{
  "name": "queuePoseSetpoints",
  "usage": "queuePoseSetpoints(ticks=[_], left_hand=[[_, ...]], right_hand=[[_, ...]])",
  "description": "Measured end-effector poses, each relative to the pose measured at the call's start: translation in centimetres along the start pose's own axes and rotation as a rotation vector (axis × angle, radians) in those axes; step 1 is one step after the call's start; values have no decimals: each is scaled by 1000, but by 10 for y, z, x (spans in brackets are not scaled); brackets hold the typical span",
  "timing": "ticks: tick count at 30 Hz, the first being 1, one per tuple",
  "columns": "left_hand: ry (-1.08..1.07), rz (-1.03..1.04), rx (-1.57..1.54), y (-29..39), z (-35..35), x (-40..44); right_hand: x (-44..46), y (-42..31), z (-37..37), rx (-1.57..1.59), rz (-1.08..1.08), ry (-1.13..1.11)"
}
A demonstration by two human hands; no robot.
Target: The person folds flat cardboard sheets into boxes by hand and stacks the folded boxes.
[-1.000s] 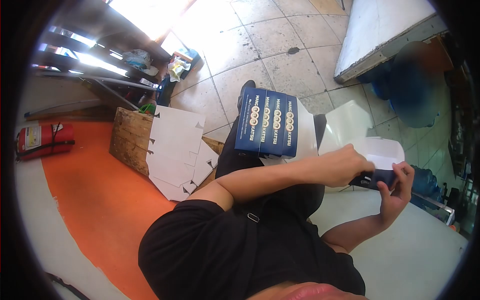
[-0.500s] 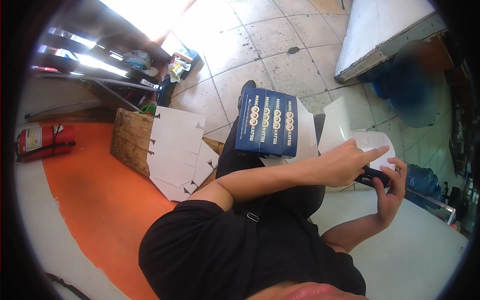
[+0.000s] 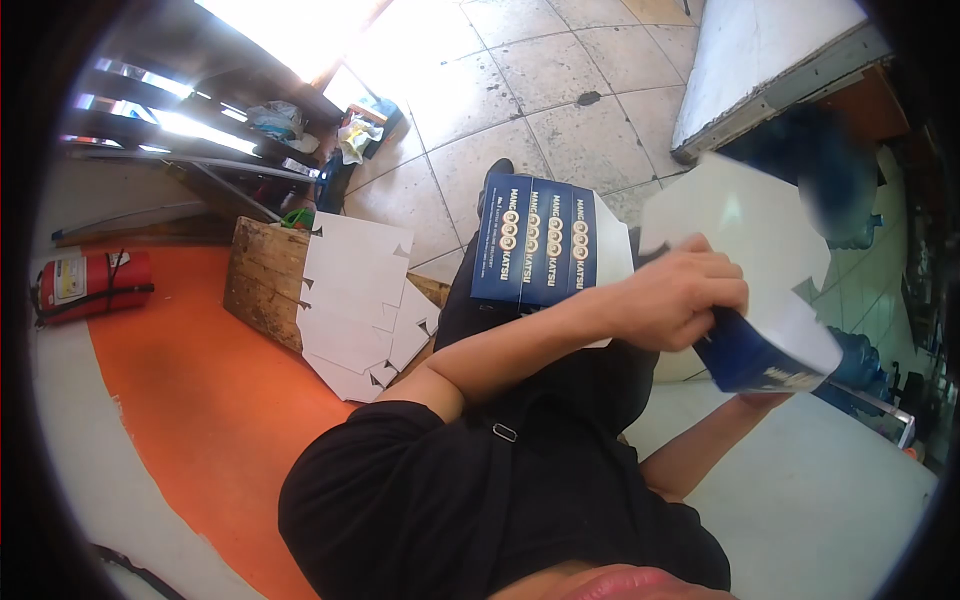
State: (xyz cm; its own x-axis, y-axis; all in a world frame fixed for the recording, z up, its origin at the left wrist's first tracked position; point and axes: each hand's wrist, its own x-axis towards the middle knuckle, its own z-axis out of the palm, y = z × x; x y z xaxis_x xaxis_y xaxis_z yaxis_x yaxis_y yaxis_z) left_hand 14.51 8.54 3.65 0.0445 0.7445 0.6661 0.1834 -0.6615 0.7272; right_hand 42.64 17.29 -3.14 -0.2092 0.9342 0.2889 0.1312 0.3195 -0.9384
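Observation:
A partly folded cardboard food box [image 3: 760, 355], white inside and navy outside, is held up at the right. My left hand [image 3: 690, 300] is closed, its fingers pinching the near left edge of this box. Under the box's lower right side is my right hand [image 3: 768, 398]; only its wrist and lower edge show, and the fingers are hidden behind the cardboard. A broad white flap [image 3: 740, 220] stands out from the far side of the box, slightly blurred. Several navy printed boxes [image 3: 540, 245] lie overlapped across my lap, left of my left hand.
White flat box blanks [image 3: 355, 290] rest on a wooden crate [image 3: 260, 280] at the left. A red fire extinguisher [image 3: 95, 285] lies on the orange and white surface [image 3: 220, 420]. Blue water jugs [image 3: 860, 365] stand at the right, below a white slab [image 3: 770, 60]. Tiled floor [image 3: 480, 110] lies ahead.
The box has turned, so its navy side and wide white flap now show. My left hand has gone from a pointing finger to a closed grip. My right hand has slipped from sight behind the box.

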Motion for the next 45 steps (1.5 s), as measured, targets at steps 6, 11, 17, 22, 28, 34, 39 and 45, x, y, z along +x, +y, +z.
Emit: queuePoseSetpoints(ticks=[6,11,17,22,28,34,39,45], left_hand=[[23,-150,261,-17,-27,-8],[288,-483,218,-17,-37,-10],[297,-447,-409,-19,-38,-24],[-19,-457,13,-11,-57,-21],[83,-466,-123,-22,-64,-19],[69,-549,-152,-3,-82,-9],[73,-593,-178,2,-85,-5],[180,-693,169,-78,-130,-3]], right_hand=[[6,-36,29,508,188,-218],[6,-48,49,345,122,-239],[1,-41,85,529,101,-113],[-4,-49,92,463,111,-365],[0,-53,97,325,151,-402],[1,-70,77,-78,36,-464],[-3,-63,75,164,104,-548],[-10,-36,73,264,332,-379]])
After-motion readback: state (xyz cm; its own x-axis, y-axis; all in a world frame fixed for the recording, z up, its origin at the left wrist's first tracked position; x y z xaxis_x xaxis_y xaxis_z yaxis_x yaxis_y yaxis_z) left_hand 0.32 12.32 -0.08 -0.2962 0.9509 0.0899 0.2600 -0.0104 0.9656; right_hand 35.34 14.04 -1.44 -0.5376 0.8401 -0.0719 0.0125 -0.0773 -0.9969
